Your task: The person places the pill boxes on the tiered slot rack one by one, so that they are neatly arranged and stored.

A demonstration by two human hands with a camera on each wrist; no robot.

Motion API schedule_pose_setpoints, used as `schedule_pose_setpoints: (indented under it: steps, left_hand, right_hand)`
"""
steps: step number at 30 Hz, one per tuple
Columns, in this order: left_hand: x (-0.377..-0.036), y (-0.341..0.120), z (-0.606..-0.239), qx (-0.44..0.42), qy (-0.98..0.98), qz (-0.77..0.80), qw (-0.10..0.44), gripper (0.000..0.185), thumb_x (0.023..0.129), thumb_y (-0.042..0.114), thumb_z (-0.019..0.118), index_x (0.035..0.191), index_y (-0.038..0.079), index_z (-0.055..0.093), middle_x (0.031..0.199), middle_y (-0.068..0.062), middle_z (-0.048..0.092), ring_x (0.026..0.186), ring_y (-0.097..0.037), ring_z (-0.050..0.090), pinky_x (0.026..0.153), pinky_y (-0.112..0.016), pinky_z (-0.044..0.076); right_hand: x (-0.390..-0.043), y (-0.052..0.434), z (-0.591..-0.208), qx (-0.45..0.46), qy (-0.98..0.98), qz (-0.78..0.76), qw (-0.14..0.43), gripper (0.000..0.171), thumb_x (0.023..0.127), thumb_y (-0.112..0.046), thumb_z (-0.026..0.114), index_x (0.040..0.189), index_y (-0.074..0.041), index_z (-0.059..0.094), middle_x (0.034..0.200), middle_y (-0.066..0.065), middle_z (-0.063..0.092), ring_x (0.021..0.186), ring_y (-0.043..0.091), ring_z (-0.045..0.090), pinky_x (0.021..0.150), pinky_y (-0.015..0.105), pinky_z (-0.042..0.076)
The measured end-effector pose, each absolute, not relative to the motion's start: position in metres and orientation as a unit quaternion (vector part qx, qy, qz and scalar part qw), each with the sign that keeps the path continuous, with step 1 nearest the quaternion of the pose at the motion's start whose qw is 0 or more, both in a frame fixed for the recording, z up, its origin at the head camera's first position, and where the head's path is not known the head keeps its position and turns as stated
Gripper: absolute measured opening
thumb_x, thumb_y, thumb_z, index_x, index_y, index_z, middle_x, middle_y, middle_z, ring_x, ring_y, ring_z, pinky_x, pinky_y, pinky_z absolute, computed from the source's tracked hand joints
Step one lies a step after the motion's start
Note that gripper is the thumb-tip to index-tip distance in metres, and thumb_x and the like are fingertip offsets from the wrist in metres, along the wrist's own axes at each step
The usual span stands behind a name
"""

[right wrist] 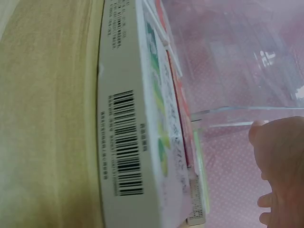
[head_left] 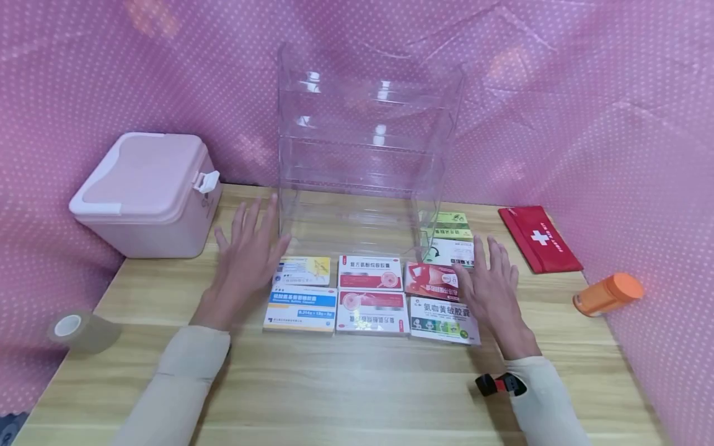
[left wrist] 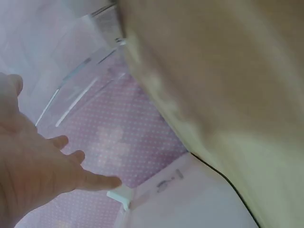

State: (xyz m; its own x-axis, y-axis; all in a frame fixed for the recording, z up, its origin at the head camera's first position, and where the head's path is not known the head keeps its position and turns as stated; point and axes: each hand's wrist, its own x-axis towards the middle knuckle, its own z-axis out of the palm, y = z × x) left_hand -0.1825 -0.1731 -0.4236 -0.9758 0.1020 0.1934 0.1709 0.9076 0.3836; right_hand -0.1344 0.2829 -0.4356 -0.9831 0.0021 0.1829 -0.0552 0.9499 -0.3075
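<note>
Several flat medicine boxes lie in rows on the wooden table point(head_left: 357, 384) before a clear acrylic shelf unit point(head_left: 365, 155). My left hand point(head_left: 248, 257) hovers flat with fingers spread, just left of the yellow box point(head_left: 307, 271) and the blue-and-white box point(head_left: 301, 308). My right hand point(head_left: 489, 279) is spread flat too, at the right edge of the red box point(head_left: 431, 280) and the green-and-white box point(head_left: 440, 319). Neither hand holds anything. In the right wrist view the green-and-white box point(right wrist: 137, 123) fills the frame edge-on, with my right hand point(right wrist: 280, 175) beside it. The left wrist view shows my left hand point(left wrist: 38, 166) open.
A pink lidded storage box point(head_left: 147, 195) stands at the back left. A tape roll point(head_left: 78, 331) lies at the left edge. A red first-aid pouch point(head_left: 538, 238) and an orange bottle point(head_left: 608, 294) on its side are at the right. Two more boxes point(head_left: 449, 238) sit beside the shelf.
</note>
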Motion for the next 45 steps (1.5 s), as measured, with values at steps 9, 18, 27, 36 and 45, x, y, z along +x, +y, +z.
schedule_pose_setpoints:
  steps: [9,18,27,36,45]
  left_hand:
    - [-0.221,-0.157,-0.409,-0.087,-0.901,-0.399,0.146,0.084,0.113,0.036,0.048,0.172,0.038,-0.012,0.184,0.002,-0.002,0.17,-0.034,0.008,0.133,-0.065,0.016]
    - [-0.232,-0.151,-0.419,-0.076,-0.879,-0.439,0.169,0.086,0.11,0.013,0.053,0.174,0.04,0.001,0.179,-0.009,0.028,0.162,-0.038,0.033,0.132,-0.058,0.029]
    - [-0.23,-0.151,-0.422,-0.057,-0.897,-0.403,0.171,0.092,0.109,0.005,0.051,0.171,0.05,0.0,0.181,-0.001,0.025,0.159,-0.04,0.039,0.128,-0.06,0.035]
    - [-0.228,-0.148,-0.423,-0.061,-0.905,-0.371,0.198,0.092,0.107,0.003,0.052,0.172,0.047,0.005,0.175,-0.01,0.038,0.118,-0.042,0.065,0.093,-0.06,0.058]
    - [-0.227,-0.15,-0.422,-0.058,-0.906,-0.373,0.193,0.092,0.107,0.005,0.053,0.172,0.049,0.004,0.176,-0.01,0.037,0.121,-0.041,0.064,0.09,-0.06,0.059]
  right_hand:
    - [-0.136,0.292,-0.445,-0.002,-0.972,0.23,0.039,0.079,0.113,-0.05,0.041,0.173,-0.008,0.012,0.176,0.031,0.011,0.162,0.054,0.013,0.125,0.078,0.015]
    - [-0.175,0.325,-0.448,-0.008,-0.948,0.319,-0.006,0.077,0.115,-0.044,0.034,0.169,0.006,0.012,0.172,0.039,0.015,0.161,0.057,0.014,0.128,0.074,0.016]
    - [-0.241,0.357,-0.447,-0.079,-0.922,0.373,-0.073,0.085,0.113,-0.052,0.04,0.173,-0.004,0.001,0.176,0.034,0.015,0.162,0.057,0.016,0.128,0.073,0.021]
    - [-0.266,0.361,-0.452,-0.092,-0.897,0.41,-0.135,0.089,0.109,-0.048,0.056,0.175,-0.016,0.006,0.18,0.024,0.014,0.164,0.051,0.018,0.128,0.071,0.024]
    - [-0.272,0.363,-0.453,-0.038,-0.895,0.416,-0.159,0.071,0.112,-0.04,0.055,0.171,-0.013,0.029,0.17,0.026,0.038,0.155,0.048,0.034,0.128,0.069,0.027]
